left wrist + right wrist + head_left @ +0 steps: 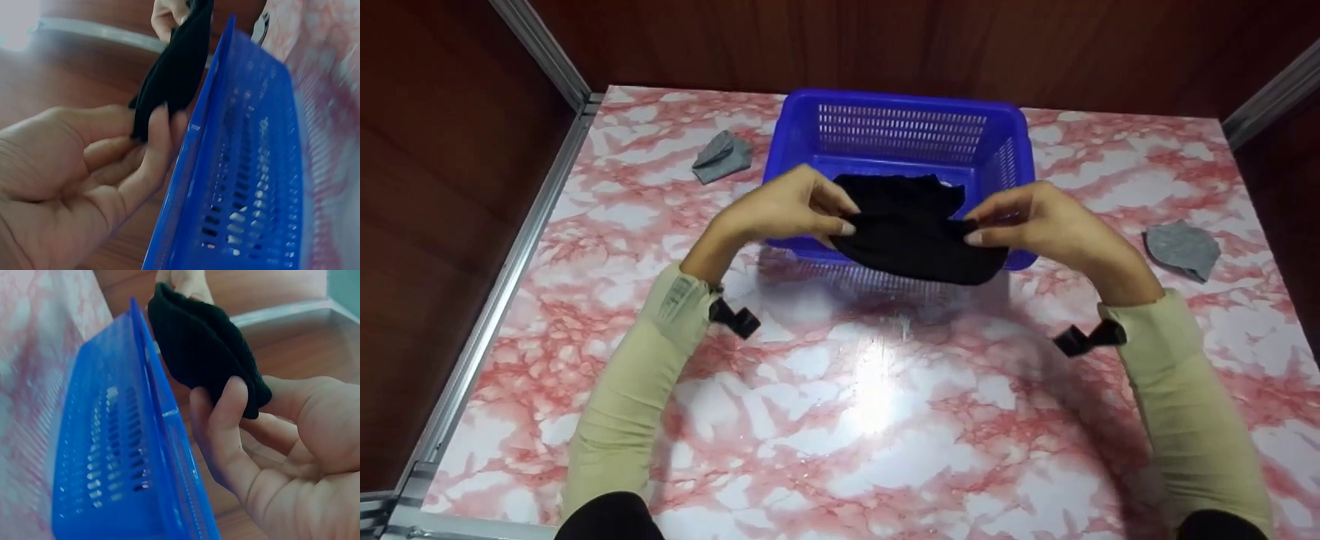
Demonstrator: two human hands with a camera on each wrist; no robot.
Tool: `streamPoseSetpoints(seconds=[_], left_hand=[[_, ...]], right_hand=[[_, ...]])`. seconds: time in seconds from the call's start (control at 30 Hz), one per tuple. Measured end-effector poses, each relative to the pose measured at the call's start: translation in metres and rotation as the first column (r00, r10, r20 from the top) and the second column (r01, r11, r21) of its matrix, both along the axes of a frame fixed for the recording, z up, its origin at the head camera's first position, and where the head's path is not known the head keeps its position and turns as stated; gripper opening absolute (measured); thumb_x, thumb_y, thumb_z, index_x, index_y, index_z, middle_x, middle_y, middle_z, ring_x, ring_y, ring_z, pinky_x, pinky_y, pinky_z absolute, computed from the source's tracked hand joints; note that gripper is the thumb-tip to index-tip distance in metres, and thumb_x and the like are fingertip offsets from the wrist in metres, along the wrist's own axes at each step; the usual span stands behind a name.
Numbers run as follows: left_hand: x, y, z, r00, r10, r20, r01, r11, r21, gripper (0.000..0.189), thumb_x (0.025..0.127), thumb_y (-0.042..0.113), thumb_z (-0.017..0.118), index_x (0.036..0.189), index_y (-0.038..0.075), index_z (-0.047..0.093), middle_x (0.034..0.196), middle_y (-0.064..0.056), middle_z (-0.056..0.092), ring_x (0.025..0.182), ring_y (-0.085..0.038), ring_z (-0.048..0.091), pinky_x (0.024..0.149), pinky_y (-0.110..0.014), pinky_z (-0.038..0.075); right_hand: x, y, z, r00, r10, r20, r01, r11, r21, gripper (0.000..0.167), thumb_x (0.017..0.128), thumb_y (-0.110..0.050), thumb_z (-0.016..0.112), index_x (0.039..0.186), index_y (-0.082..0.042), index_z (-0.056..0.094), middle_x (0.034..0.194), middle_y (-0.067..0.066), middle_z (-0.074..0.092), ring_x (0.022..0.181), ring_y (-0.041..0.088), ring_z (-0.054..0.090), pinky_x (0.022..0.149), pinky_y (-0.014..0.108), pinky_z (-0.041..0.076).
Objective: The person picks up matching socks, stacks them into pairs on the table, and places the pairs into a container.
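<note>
Both hands hold a piece of black fabric (919,247) stretched between them over the front rim of a blue plastic basket (900,99). The left hand (784,206) pinches its left end between thumb and fingers. At the opposite end, the right hand (1039,225) pinches it the same way. More black fabric shows just behind the held edge; whether it is the same piece I cannot tell. In the right wrist view the black fabric (197,343) looks doubled over, with a fold along its length. Its exact kind is unclear.
A folded grey cloth piece (723,157) lies left of the basket, and another grey cloth piece (1183,250) lies to the right. They rest on a red-and-white marbled tabletop (840,450). Dark wooden panels (885,45) stand behind and at the sides.
</note>
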State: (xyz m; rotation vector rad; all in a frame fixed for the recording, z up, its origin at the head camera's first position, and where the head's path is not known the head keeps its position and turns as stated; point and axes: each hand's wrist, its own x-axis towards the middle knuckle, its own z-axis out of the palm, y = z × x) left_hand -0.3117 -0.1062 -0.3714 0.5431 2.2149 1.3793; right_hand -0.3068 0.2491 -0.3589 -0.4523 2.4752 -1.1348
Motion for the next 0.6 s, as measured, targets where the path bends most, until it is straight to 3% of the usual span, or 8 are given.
streamPoseSetpoints(seconds=[0.17, 0.3, 0.43, 0.6], left_hand=[[-0.021, 0.001, 0.005, 0.998, -0.055, -0.007, 0.055, 0.998, -0.009, 0.030, 0.095, 0.006, 0.076, 0.124, -0.001, 0.075, 0.115, -0.019, 0.079, 0.079, -0.011, 0.078, 0.080, -0.032, 0.065], [-0.040, 0.001, 0.007, 0.996, -0.084, 0.041, 0.084, 0.996, -0.001, 0.030, 0.095, 0.003, 0.075, 0.124, -0.004, 0.074, 0.103, -0.009, 0.081, 0.080, -0.011, 0.078, 0.080, -0.031, 0.065], [-0.057, 0.001, 0.009, 0.993, -0.082, 0.090, 0.082, 0.997, -0.001, 0.032, 0.095, 0.003, 0.075, 0.125, -0.006, 0.072, 0.092, 0.005, 0.079, 0.077, -0.008, 0.076, 0.077, -0.026, 0.064], [-0.076, -0.002, 0.012, 0.992, -0.063, 0.114, 0.065, 0.998, -0.014, 0.034, 0.096, 0.004, 0.073, 0.129, -0.004, 0.070, 0.094, 0.008, 0.078, 0.074, -0.004, 0.071, 0.081, -0.026, 0.064]], right_hand=[[-0.022, -0.001, 0.002, 0.998, 0.064, 0.024, -0.064, 0.998, 0.012, 0.029, 0.094, -0.026, 0.080, 0.120, -0.012, 0.079, 0.102, -0.012, 0.079, 0.091, 0.003, 0.071, 0.079, 0.020, 0.057], [-0.041, -0.003, 0.003, 0.994, 0.097, 0.051, -0.100, 0.994, 0.050, 0.033, 0.094, -0.028, 0.081, 0.121, -0.011, 0.078, 0.100, -0.012, 0.077, 0.086, 0.003, 0.068, 0.075, 0.021, 0.056], [-0.060, -0.008, 0.006, 0.989, 0.123, 0.083, -0.130, 0.987, 0.093, 0.035, 0.093, -0.031, 0.081, 0.122, -0.011, 0.077, 0.100, -0.011, 0.077, 0.086, 0.004, 0.068, 0.075, 0.023, 0.058], [-0.081, -0.016, 0.011, 0.984, 0.118, 0.135, -0.133, 0.985, 0.110, 0.035, 0.094, -0.031, 0.080, 0.122, -0.010, 0.076, 0.096, -0.009, 0.079, 0.085, 0.006, 0.071, 0.077, 0.026, 0.060]])
